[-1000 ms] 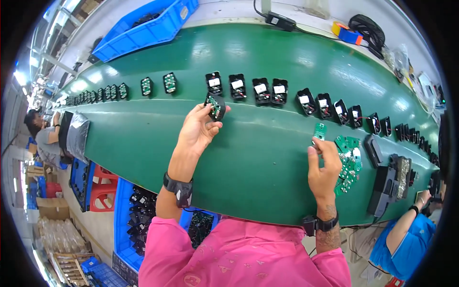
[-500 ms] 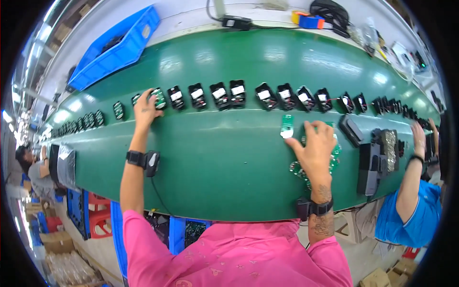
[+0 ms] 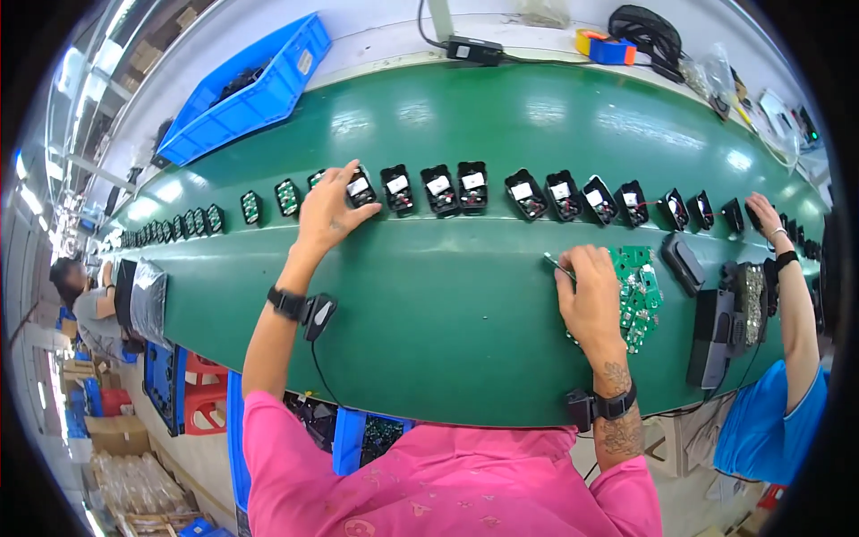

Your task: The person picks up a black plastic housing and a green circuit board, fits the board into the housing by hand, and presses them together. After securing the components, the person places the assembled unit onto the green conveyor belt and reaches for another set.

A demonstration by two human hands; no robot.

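Note:
My left hand [image 3: 327, 213] has its thumb and fingers around a small black plastic housing [image 3: 361, 191] with a white label inside, standing in the row. Just left of it, partly covered by my fingers, a housing [image 3: 316, 178] shows a green board on top. My right hand [image 3: 591, 291] pinches a green circuit board [image 3: 559, 266], seen nearly edge-on, above the table. Beside that hand spreads a loose pile of green circuit boards [image 3: 639, 300], partly hidden by my fingers.
More black housings [image 3: 472, 188] line the green table [image 3: 429, 331] to both sides. A blue bin [image 3: 259, 98] stands at the back left. Dark grey devices [image 3: 711, 331] with cables sit on the right. A co-worker's hand [image 3: 765, 215] reaches to the row's right end.
My left hand has gone from a housing with a green board to its right-hand neighbour. The board at my right hand has tilted edge-on, in a pinch. The co-worker's hand has reached the row.

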